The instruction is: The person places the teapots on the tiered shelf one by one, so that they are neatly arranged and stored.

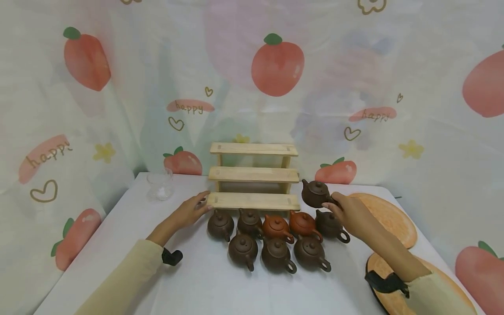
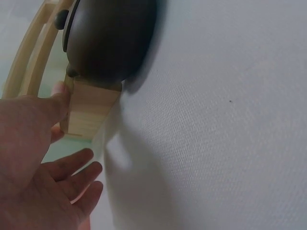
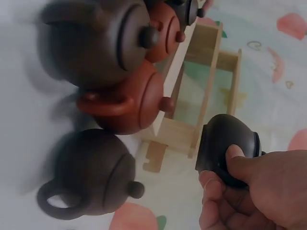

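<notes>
A three-step wooden shelf (image 1: 253, 175) stands at the back middle of the white table (image 1: 118, 245). My left hand (image 1: 191, 210) rests against the left end of its lowest step (image 2: 88, 112), thumb on the wood and fingers straight. My right hand (image 1: 348, 213) grips a dark brown teapot (image 1: 315, 193) by its handle side, lifted just right of the shelf; in the right wrist view that dark brown teapot (image 3: 228, 146) is beside the shelf (image 3: 201, 96). Several brown and reddish teapots (image 1: 278, 227) sit in two rows in front of the shelf.
A clear glass cup (image 1: 160, 186) stands at the back left. Round orange mats (image 1: 395, 221) lie under my right forearm at the table's right side. A fruit-print cloth (image 1: 277, 65) hangs behind. A dark teapot (image 2: 110, 38) sits close to my left thumb.
</notes>
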A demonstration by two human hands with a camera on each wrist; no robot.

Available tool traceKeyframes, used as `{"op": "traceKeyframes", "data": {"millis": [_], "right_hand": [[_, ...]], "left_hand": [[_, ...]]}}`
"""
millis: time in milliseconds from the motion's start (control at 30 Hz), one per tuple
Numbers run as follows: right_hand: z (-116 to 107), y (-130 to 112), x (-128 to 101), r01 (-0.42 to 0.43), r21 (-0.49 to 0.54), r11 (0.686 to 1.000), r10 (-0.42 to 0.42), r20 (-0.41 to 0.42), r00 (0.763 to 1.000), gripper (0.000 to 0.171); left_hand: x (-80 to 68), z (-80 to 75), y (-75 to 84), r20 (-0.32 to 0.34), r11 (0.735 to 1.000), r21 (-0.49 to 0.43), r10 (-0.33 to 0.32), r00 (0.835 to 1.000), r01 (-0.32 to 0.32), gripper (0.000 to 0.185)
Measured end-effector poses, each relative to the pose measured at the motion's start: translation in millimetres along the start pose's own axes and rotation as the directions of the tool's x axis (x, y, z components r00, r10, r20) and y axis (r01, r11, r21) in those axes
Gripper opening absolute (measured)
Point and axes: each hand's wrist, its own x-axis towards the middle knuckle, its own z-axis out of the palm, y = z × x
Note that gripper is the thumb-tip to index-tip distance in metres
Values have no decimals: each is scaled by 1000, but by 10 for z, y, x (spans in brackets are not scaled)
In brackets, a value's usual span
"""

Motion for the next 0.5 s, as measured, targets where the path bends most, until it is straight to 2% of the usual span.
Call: {"op": "traceKeyframes", "data": {"millis": [133, 300, 500], "right_hand": [[-23, -11, 286, 30, 34, 999, -30, -2, 1000, 25], [-98, -14, 627, 23, 77, 997, -26, 35, 999, 25], [-130, -37, 981, 3, 21, 1000, -4, 27, 1000, 31]], "left_hand": [[9, 5, -18, 2, 1000, -10, -3, 1000, 3, 62], [15, 7, -22, 6, 1000, -14, -6, 1000, 6, 62], [20, 7, -26, -1, 1000, -24, -10, 1000, 10, 62]]}}
